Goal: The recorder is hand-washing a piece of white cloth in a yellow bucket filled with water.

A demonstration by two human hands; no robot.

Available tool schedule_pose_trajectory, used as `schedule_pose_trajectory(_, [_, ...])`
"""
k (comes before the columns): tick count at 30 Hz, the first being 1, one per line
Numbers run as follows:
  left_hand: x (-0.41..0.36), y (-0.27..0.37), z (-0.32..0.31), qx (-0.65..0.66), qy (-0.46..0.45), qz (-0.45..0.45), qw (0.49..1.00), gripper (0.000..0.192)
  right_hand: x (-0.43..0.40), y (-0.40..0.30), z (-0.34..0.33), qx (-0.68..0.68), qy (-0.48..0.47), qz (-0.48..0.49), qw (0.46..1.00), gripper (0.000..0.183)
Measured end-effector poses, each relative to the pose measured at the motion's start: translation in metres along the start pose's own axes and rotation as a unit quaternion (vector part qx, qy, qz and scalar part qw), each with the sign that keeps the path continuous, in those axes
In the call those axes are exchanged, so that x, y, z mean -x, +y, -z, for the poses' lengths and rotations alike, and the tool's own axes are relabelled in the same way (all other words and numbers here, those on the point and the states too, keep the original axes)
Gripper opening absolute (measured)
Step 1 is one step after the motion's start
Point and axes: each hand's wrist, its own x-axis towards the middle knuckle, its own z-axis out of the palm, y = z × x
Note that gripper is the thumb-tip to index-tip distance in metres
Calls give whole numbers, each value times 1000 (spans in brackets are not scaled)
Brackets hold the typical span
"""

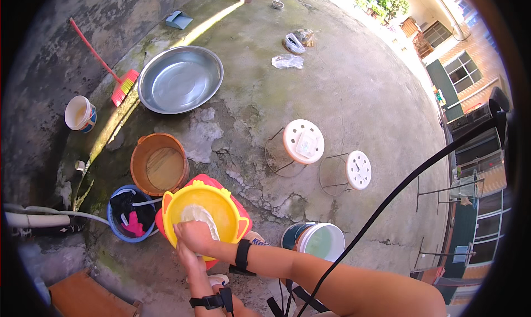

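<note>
Before me is a yellow plastic basin (228, 230) with ear-shaped handles, resting on a red plastic support (244, 209) that shows around its edge. A wet white cloth-like item (198, 214) is over the basin, its near part covered by my hands. Closed around it, my right hand (197, 236) is uppermost, at the basin's near left side. My left hand (190, 257) is bunched just below, against the right, with a little white showing beside it. Both wrists carry black straps.
A blue tub (111, 217) of dark and pink clothes and a brown bucket (136, 163) stand left. A white bucket of water (341, 242) is right. Beyond are a large metal basin (180, 82), two stools (293, 149), and a red broom (124, 89). A black cable (386, 201) crosses the view.
</note>
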Motion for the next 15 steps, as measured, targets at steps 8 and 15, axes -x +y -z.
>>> schedule_pose_trajectory(8, [-88,-34,117,255,-487,-53,833,38,15,-43,-10,-66,-73,21,995,27])
schedule_pose_trajectory(15, [12,-2,-10,46,-8,-30,998,40,-5,7,17,14,1,-9,1000,35])
